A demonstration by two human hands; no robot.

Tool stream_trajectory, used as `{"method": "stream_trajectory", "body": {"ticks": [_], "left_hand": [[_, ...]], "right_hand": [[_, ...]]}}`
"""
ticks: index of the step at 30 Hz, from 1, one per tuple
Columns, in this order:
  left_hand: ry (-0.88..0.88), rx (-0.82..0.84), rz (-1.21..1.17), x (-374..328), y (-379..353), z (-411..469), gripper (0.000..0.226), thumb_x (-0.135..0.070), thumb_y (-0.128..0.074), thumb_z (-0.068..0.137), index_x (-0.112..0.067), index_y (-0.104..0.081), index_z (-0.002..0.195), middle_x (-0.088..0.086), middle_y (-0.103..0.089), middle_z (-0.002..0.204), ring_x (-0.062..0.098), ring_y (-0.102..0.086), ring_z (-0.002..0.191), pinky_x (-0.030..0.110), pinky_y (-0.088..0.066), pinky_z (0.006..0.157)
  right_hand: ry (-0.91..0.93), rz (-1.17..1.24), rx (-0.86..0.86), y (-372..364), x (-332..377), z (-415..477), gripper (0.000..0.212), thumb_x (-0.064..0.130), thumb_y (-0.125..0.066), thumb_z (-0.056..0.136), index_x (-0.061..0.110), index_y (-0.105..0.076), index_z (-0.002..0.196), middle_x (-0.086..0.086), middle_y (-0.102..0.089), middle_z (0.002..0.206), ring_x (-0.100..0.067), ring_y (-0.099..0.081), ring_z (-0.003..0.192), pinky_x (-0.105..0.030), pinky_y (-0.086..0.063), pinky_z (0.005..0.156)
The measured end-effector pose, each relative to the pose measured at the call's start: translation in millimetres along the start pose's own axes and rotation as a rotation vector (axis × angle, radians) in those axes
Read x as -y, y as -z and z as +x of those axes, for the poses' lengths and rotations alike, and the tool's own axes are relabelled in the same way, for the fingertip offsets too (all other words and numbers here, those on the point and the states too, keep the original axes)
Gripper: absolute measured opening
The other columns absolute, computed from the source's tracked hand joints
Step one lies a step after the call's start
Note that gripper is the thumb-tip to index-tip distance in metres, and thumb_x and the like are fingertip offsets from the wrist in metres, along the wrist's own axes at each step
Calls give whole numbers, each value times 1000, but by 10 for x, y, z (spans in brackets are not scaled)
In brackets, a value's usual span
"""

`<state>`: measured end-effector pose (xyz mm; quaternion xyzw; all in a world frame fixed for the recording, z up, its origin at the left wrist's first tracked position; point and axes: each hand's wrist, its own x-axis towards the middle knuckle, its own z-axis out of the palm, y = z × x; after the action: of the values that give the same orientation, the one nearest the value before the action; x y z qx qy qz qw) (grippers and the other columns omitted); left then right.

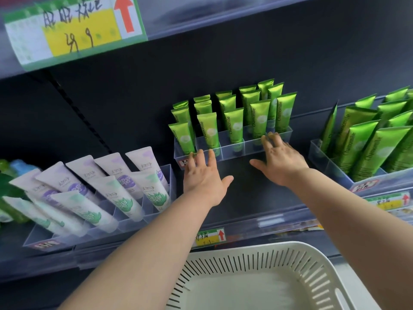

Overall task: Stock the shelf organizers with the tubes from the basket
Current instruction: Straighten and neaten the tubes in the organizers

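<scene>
A clear plastic organizer [230,151] sits far back on the dark shelf, holding several upright green Chamomile tubes [234,128]. My left hand [204,173] touches its front wall at the left end with straight fingers. My right hand [279,159] touches the front wall near the right end, fingers spread over the rim. Neither hand holds a tube. The white slotted basket [234,260] is at the bottom of the view, and I see no tubes inside it.
A second clear organizer [330,168] with green tubes stands at the right. At the left a clear organizer [165,175] holds white and purple tubes leaning back. Price labels line the shelf edge [257,227]. A big green and yellow sign [73,30] hangs above.
</scene>
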<state>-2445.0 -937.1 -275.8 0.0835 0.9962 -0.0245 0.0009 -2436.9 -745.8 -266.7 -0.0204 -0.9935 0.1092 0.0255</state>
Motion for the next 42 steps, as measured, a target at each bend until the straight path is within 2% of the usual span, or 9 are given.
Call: {"method": "stream_trajectory", "body": {"ticks": [5,10,13,17,24,34,36,38,42], "left_hand": [[-12,-7,-12,23,-25,-14,86,-65,-36,93,-16,0,155,12,2,161,35,1,147,45,-4,119],[27,37,-212,-51,30,-144,81,-56,-43,95,-19,-3,155,8,7,162,33,-2,148,43,-15,119],[-48,13,-226,-246,76,-289,77,-51,-44,97,-19,-4,155,8,5,162,31,-4,148,42,-15,118],[-171,-9,-242,-618,170,-466,74,-47,-44,99,-19,-4,155,7,2,162,27,-2,149,41,-11,119],[-334,43,-239,-1271,340,-700,70,-44,-42,100,-20,-6,155,3,-3,163,23,-2,149,43,-12,120],[-562,99,-206,-1896,440,-783,65,-39,-44,100,-19,-15,154,-2,-13,162,17,-8,149,44,-14,120],[-581,100,-177,-1930,432,-761,61,-39,-43,100,-19,-19,153,-2,-19,160,18,-11,148,45,-15,119],[-598,82,-127,-1924,431,-753,58,-39,-43,100,-20,-23,151,-2,-23,158,20,-14,147,47,-16,119],[-632,30,-12,-1900,463,-728,54,-41,-43,100,-22,-29,149,-3,-26,156,20,-13,147,49,-11,119]], "right_hand": [[1,-3,7,-35,-52,22,77,57,-36,94,14,-9,152,-4,-3,159,-21,-4,146,-40,-12,116],[17,63,-38,4,-90,-145,75,56,-35,95,12,-12,152,0,3,160,-17,0,147,-41,-9,117],[52,66,-101,81,-116,-411,71,53,-37,95,12,-21,150,-1,-7,160,-18,-8,147,-42,-16,115],[14,27,-177,226,-210,-836,62,51,-40,95,14,-33,145,-2,-29,153,-25,-35,135,-41,-36,100],[-64,-20,-287,421,-706,-1430,51,45,-42,95,14,-48,135,-4,-51,133,-29,-48,118,-44,-43,87],[-280,-24,-168,426,-1422,-1578,64,47,-39,96,10,-26,147,-5,-27,153,-22,-24,141,-40,-27,110],[-273,-13,-132,406,-1467,-1574,61,39,-39,98,11,-22,149,-5,-20,156,-20,-15,145,-40,-21,114],[-261,-5,-97,398,-1491,-1586,58,21,-38,97,13,-18,151,-3,-14,159,-19,-7,147,-40,-15,116],[-241,-24,-102,420,-1522,-1594,69,3,-37,86,16,-18,151,-1,-13,159,-17,-5,147,-39,-13,118]]}}
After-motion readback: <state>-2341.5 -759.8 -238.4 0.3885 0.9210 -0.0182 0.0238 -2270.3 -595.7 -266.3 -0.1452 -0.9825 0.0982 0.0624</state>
